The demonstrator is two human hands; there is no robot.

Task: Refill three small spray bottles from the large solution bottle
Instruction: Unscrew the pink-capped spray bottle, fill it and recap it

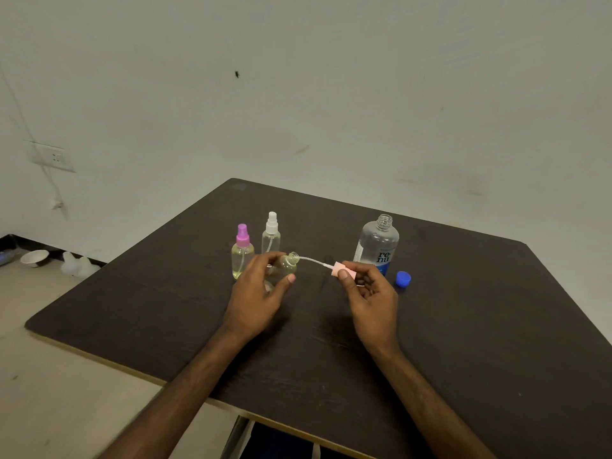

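My left hand (256, 293) grips a small clear spray bottle (287, 265), tilted to the right with its neck open. My right hand (369, 289) pinches that bottle's pink spray head (342, 270); the thin dip tube (313, 261) still reaches into the neck. Behind stand a purple-capped spray bottle (242, 251) with yellowish liquid and a white-capped spray bottle (271, 233). The large solution bottle (378, 243) stands uncapped to the right, its blue cap (403, 278) lying beside it on the table.
The dark table (463, 326) ends at a wall behind and has edges at left and front. On the floor at the left lie a white bowl (34, 257) and pale plastic pieces (79, 265). A wall socket (54, 157) with a cable is at left.
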